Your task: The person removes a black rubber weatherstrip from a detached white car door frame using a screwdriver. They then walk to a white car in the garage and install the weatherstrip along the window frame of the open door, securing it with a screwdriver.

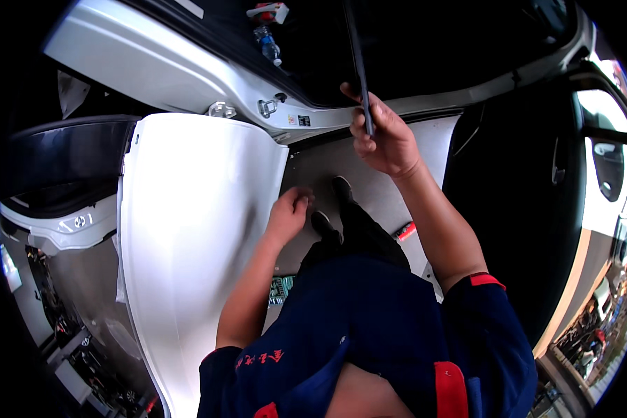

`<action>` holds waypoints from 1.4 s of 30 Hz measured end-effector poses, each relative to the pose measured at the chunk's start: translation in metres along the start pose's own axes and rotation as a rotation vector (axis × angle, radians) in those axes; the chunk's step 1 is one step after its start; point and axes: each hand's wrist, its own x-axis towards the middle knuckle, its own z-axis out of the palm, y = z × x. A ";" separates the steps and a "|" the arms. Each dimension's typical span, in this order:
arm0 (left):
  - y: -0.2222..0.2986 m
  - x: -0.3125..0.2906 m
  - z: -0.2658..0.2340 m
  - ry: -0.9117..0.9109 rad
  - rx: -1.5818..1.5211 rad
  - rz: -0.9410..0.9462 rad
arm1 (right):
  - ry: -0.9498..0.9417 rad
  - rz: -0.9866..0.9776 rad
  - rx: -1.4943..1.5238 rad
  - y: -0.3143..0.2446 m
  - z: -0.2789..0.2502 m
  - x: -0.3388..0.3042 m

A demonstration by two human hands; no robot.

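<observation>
My right hand (pixel 390 143) is raised near the car's door opening, its fingers closed around the lower end of a long, thin black strip (pixel 359 63). From my grip the strip runs up past the sill to the top edge of the view, over the dark interior. Lower down, my left hand (pixel 290 214) hovers beside the edge of a white car panel (pixel 188 209). Its fingers are curled and slightly blurred; anything inside them is hidden.
The white door sill (pixel 181 66) crosses above, with a metal striker (pixel 267 107). Inside lie a plastic bottle (pixel 267 46) and a red-and-white packet (pixel 268 12). A black door lining (pixel 515 195) stands at right. On the floor are a red can (pixel 405 231) and a green tool set (pixel 280 289).
</observation>
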 end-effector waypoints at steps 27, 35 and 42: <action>0.184 0.173 0.036 -0.066 -0.784 -0.049 | 0.154 0.106 -0.747 -0.022 -0.008 -0.017; 0.206 0.236 0.005 -0.061 -0.739 0.090 | 0.099 0.091 -0.874 -0.069 -0.035 0.057; 0.150 0.222 -0.007 0.182 -0.558 -0.039 | 0.687 0.089 -0.432 -0.071 -0.124 0.168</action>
